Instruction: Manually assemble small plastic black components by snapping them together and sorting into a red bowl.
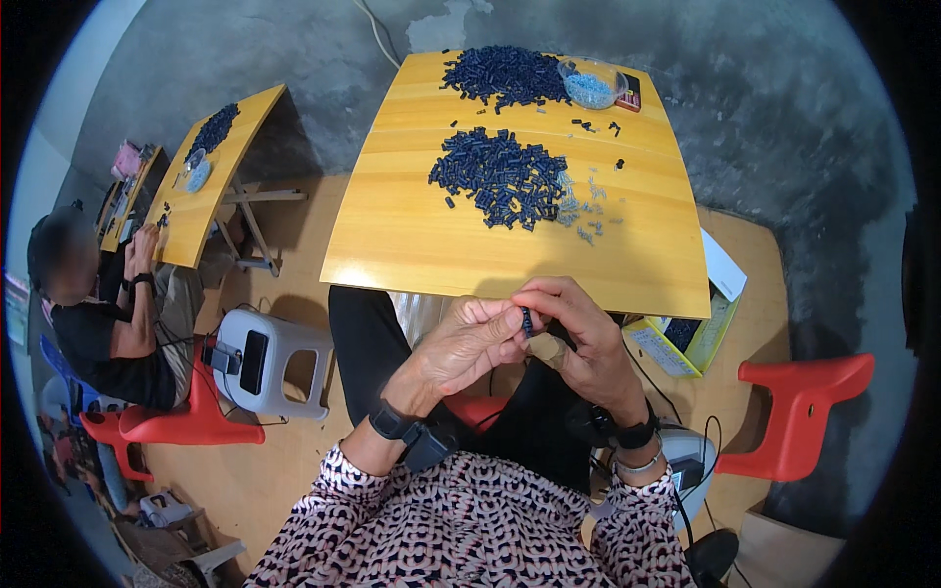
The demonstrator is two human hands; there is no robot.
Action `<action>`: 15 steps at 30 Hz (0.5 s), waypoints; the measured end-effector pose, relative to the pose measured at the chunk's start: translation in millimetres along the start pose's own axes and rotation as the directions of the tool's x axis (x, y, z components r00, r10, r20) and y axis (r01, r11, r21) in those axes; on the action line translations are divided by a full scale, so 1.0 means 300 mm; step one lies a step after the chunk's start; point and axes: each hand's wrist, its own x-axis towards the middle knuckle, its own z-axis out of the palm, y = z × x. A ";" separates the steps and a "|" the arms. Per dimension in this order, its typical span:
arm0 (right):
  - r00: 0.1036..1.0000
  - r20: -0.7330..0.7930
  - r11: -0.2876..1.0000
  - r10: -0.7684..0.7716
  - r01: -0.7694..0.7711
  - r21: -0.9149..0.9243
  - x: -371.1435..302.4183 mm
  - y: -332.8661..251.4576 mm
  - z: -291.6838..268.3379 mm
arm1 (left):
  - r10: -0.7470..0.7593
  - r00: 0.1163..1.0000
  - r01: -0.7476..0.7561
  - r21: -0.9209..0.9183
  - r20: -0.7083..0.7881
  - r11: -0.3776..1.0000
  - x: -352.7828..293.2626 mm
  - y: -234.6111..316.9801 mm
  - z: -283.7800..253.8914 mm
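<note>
- I see the left hand pinched narrow on a small dark piece, which sits between the fingertips just off the counter's near edge.
- The right hand is pinched narrow on it too.
- I judge the step in hand to be close fingertip work on this piece; the next move calls for a steady, light pinch.
- On the counter: a near dark pile, a far dark pile, clear bits, a bowl.
- Around: a grey wall, a red stool, a seated co-worker.

Fingers partly hide the dark piece (details too small to tell).
</note>
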 end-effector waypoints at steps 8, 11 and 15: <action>0.999 0.002 0.999 0.041 -0.041 0.011 -0.015 0.023 0.015 | 0.032 0.999 -0.029 0.158 -0.017 0.987 -0.002 0.005 -0.010; 1.000 0.012 1.000 0.020 -0.020 0.010 -0.026 0.033 0.024 | 0.043 0.999 -0.044 0.149 0.013 0.988 -0.008 -0.005 -0.018; 1.000 -0.007 1.000 0.005 -0.005 0.028 -0.027 0.065 0.038 | 0.057 0.998 -0.056 0.160 -0.005 0.986 -0.011 -0.015 -0.024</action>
